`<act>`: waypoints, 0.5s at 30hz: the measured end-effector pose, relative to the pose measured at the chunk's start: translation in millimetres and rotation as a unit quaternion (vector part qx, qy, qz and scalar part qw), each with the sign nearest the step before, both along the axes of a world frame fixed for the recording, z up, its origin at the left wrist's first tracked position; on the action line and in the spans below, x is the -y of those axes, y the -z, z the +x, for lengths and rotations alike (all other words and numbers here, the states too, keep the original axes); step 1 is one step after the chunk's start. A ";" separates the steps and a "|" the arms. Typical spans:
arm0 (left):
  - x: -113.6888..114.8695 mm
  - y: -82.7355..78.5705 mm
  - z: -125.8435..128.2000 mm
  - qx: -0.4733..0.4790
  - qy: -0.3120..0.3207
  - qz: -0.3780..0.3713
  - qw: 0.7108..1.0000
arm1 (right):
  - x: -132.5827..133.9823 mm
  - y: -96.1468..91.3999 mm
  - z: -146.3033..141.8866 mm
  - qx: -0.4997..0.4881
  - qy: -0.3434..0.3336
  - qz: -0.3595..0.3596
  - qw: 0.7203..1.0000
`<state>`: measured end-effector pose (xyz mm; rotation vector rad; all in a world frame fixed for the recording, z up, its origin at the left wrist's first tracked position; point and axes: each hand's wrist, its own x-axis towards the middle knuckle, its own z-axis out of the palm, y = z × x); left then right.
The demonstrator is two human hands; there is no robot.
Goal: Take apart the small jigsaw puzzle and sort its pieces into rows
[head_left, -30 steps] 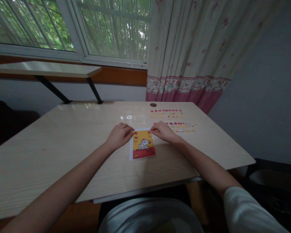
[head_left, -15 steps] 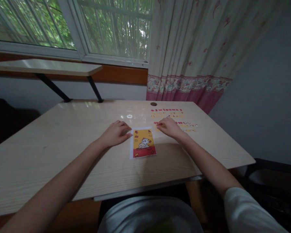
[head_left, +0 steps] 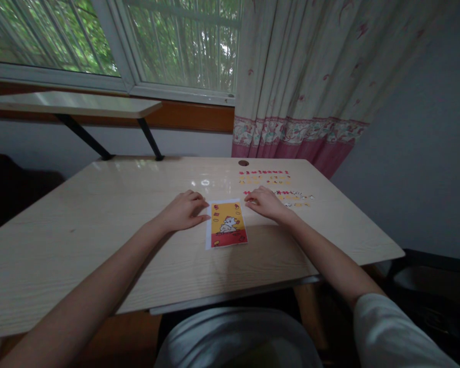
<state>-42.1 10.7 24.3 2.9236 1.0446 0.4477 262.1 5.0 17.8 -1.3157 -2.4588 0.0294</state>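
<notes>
A small red-and-yellow picture sheet (head_left: 228, 225) with a white cartoon animal lies flat on the table, a white margin showing at its left and top. My left hand (head_left: 184, 210) rests at the sheet's left edge, thumb and fingers apart and nothing seen between them. Just past the upper right corner is my right hand (head_left: 267, 204), fingers bent and thumb slightly apart from the index finger; I make out nothing in it. Small pieces shaped like jigsaw pieces lie in rows, a red row (head_left: 263, 173) farther off and a mixed row (head_left: 297, 197) partly behind my right hand.
The pale wooden table (head_left: 111, 225) has a round cable hole (head_left: 244, 163) at its back edge. A raised shelf (head_left: 72, 105) on black brackets stands at the back left. A flowered curtain (head_left: 295, 87) hangs behind, beside a window (head_left: 176, 46).
My right hand has shifted slightly left, nearer the sheet's corner, and its thumb and index finger have parted a little. My left hand has hardly moved.
</notes>
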 end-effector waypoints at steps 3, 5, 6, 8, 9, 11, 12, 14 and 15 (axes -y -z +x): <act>-0.3 0.4 -0.1 -0.014 -0.004 0.002 1.000 | 0.4 -0.3 -0.8 -0.002 0.000 -0.002 1.000; -0.3 0.5 0.1 -0.026 -0.005 0.005 1.000 | -0.1 -0.1 -1.0 -0.003 -0.003 -0.003 1.000; -0.3 0.4 0.3 -0.029 -0.006 0.006 1.000 | -0.4 0.1 -1.0 -0.004 -0.005 -0.003 1.000; -0.3 0.4 0.5 -0.030 -0.007 0.007 0.999 | -1.0 0.5 -0.8 -0.005 -0.008 -0.002 1.000; -0.3 0.4 0.6 -0.029 -0.007 0.008 1.000 | -1.1 0.7 -0.7 -0.006 -0.009 0.000 1.000; -0.3 0.6 0.6 -0.026 -0.006 0.007 1.000 | -1.1 0.7 -0.6 -0.006 -0.008 0.002 1.000; -0.4 0.8 0.5 -0.025 -0.005 0.007 1.000 | -0.8 0.4 -0.7 -0.007 -0.007 0.003 1.000; -0.8 1.3 0.1 -0.025 -0.005 0.007 1.000 | 0.3 -0.7 -1.2 -0.008 -0.005 0.001 1.000; -1.0 1.6 0.0 -0.025 -0.005 0.008 1.000 | 1.0 -1.6 -1.6 -0.007 -0.005 -0.001 1.000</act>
